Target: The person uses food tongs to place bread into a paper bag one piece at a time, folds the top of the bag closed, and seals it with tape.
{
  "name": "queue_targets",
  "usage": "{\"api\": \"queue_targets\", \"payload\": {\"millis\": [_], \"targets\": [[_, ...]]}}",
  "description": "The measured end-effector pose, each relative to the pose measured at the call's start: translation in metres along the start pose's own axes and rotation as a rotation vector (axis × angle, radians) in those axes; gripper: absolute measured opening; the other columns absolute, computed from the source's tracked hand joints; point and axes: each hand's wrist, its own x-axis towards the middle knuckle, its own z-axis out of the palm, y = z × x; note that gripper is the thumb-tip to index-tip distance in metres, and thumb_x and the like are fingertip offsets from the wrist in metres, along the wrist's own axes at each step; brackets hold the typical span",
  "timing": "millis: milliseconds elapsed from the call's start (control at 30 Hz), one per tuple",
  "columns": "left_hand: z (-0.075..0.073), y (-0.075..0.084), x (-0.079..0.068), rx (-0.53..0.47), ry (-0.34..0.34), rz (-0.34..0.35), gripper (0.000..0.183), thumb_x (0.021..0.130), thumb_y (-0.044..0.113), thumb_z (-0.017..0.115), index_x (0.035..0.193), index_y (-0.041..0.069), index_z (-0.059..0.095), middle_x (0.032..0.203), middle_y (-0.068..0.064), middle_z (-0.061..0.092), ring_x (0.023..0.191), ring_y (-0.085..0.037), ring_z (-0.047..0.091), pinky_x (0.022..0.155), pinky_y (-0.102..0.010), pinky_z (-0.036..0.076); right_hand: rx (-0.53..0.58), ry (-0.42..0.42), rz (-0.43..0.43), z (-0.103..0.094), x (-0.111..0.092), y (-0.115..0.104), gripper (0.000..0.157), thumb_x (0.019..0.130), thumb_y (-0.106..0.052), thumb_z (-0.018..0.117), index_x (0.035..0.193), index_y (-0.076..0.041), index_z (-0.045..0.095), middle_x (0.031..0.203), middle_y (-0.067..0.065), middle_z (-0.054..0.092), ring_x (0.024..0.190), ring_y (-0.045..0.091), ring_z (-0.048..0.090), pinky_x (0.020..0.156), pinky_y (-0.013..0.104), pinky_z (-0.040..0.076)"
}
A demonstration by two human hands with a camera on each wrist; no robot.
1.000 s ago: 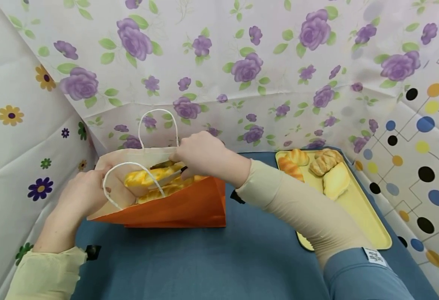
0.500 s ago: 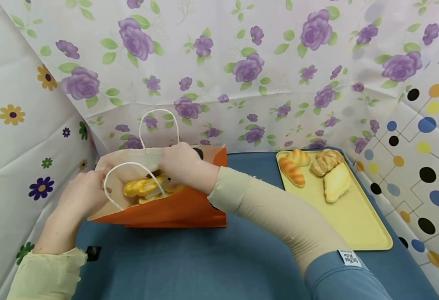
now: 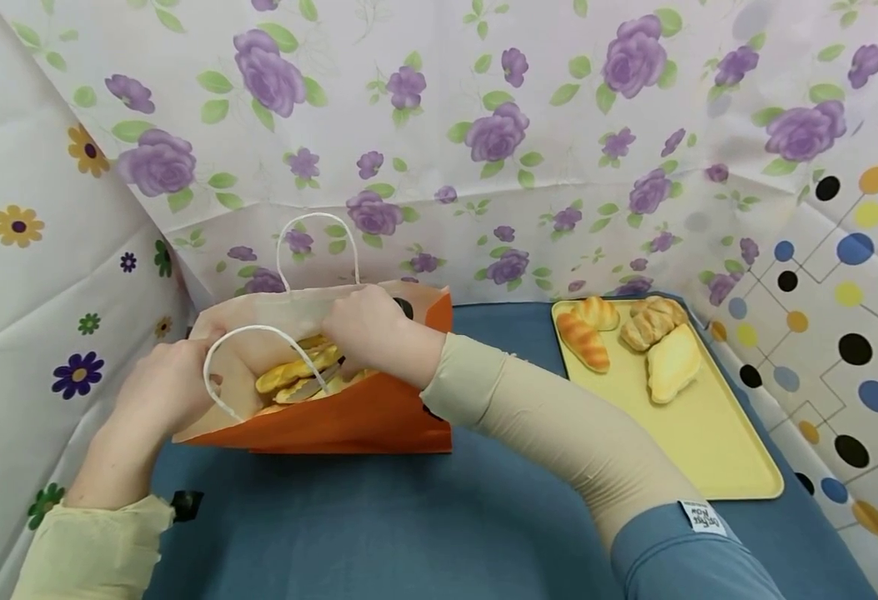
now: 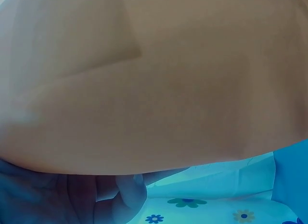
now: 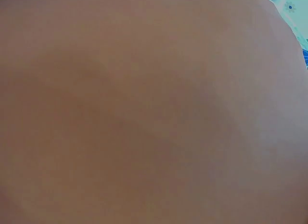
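Observation:
An orange paper bag [image 3: 378, 421] with white cord handles stands on the blue table, its mouth spread wide. My left hand [image 3: 167, 385] grips the bag's left edge; its curled fingers [image 4: 130, 191] show at the bottom of the left wrist view. Over the bag's opening, my right hand [image 3: 374, 329] reaches in, holding metal tongs [image 3: 309, 387] with a dark part near the fingers. Around the tongs' ends lie yellow bread pieces [image 3: 277, 381] inside the bag. The bag's front wall hides their lower parts. Skin fills nearly all of the right wrist view.
A yellow tray [image 3: 731, 450] lies at the table's right, carrying a long bread roll [image 3: 584, 342], a twisted pastry [image 3: 652, 323], a pale bread [image 3: 673, 364] and a small croissant-like roll [image 3: 598, 313]. Patterned cloth walls [image 3: 439, 150] enclose the table [image 3: 484, 533].
My right hand has moved left and deeper over the bag with the tongs. The yellow bread at the tongs has sunk lower and shifted among the others. My left hand keeps its grip.

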Motion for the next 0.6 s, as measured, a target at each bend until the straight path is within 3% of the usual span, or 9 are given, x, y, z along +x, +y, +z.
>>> {"api": "queue_targets", "payload": {"millis": [200, 400, 600], "targets": [[0.000, -0.002, -0.004, -0.009, -0.005, -0.013, 0.049, 0.090, 0.003, 0.074, 0.136, -0.006, 0.057, 0.081, -0.017, 0.067, 0.074, -0.039, 0.063, 0.066, -0.059, 0.053, 0.051, 0.008, 0.009, -0.002, -0.006, 0.003, 0.055, 0.087, -0.071, 0.077, 0.122, -0.029, 0.079, 0.110, -0.005, 0.076, 0.096, 0.017, 0.072, 0.077, 0.036, 0.061], [0.000, -0.003, -0.004, -0.006, 0.002, -0.012, 0.041, 0.089, 0.002, 0.073, 0.127, -0.010, 0.064, 0.084, -0.020, 0.070, 0.076, -0.042, 0.064, 0.067, -0.061, 0.053, 0.169, -0.018, 0.040, 0.000, -0.017, 0.013, 0.064, 0.091, -0.069, 0.074, 0.145, -0.035, 0.068, 0.124, -0.007, 0.073, 0.106, 0.016, 0.069, 0.078, 0.038, 0.060], [0.001, 0.000, -0.001, 0.009, -0.008, -0.013, 0.051, 0.088, 0.001, 0.072, 0.135, -0.013, 0.059, 0.084, -0.021, 0.068, 0.073, -0.042, 0.062, 0.066, -0.061, 0.053, 0.182, -0.020, 0.057, 0.001, -0.024, 0.021, 0.068, 0.091, -0.069, 0.073, 0.148, -0.033, 0.065, 0.124, -0.007, 0.073, 0.103, 0.017, 0.069, 0.076, 0.038, 0.059]]}}
